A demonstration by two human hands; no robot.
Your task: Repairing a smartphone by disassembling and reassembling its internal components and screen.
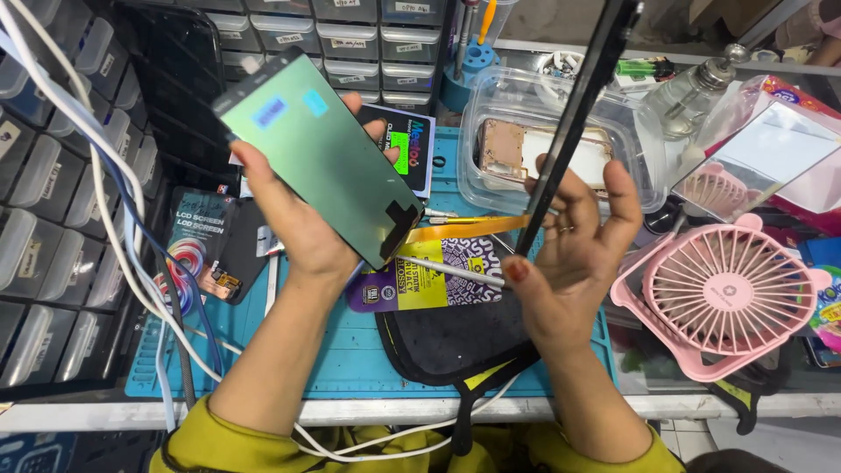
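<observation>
Covering cluttered bench [613,407]: blue mat [342,350]; grey drawer cabinets [53,219] behind, left.

The picture is bright all over, with soft, even light that seems to come from above. Shadows are faint; a weak one lies under the wrists on the blue mat of the surface [368,359]. The flat green glass phone screen [326,156] shines with a pale, milky glow and shows two small blue spots of reflected light. The clear plastic box [491,188] and the tilted square mirror [762,158] also catch glare (the mirror looks almost white). The middle is sharp, and both hands look crisp. Near the edges things bend and stretch, as with the grey drawer racks [53,219] leaning outward. The long black strip [578,96] looks a little blurry at its top end.
</observation>
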